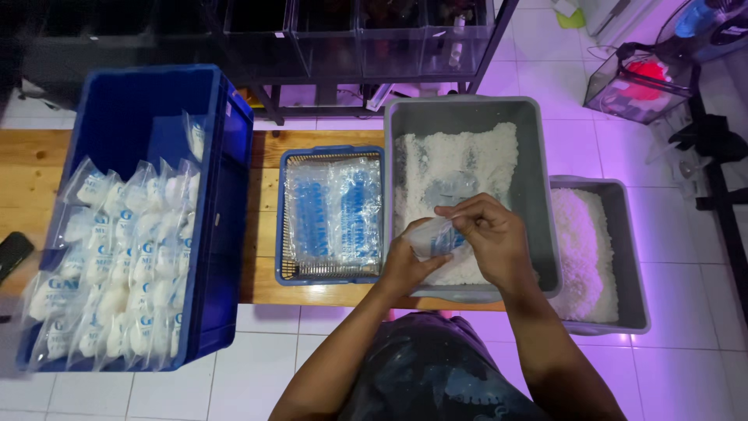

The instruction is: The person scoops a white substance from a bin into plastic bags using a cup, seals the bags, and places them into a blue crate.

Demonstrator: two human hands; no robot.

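A small clear plastic bag with blue print [433,236] is held between both hands over the near end of a grey plastic tub of white granules [467,109]. The left hand [405,265] is closed around the bag's lower part; the right hand [487,234] pinches its top edge with curled fingers. From the look of it, the bag holds little or nothing so far.

Left of the tub, a shallow blue basket [331,152] on the wooden table [31,168] carries a flat stack of empty bags. Further left, a deep blue crate [226,234] is largely packed with rows of filled bags, so much of the packing looks done. A second grey tub [631,257] of granules sits on the right.
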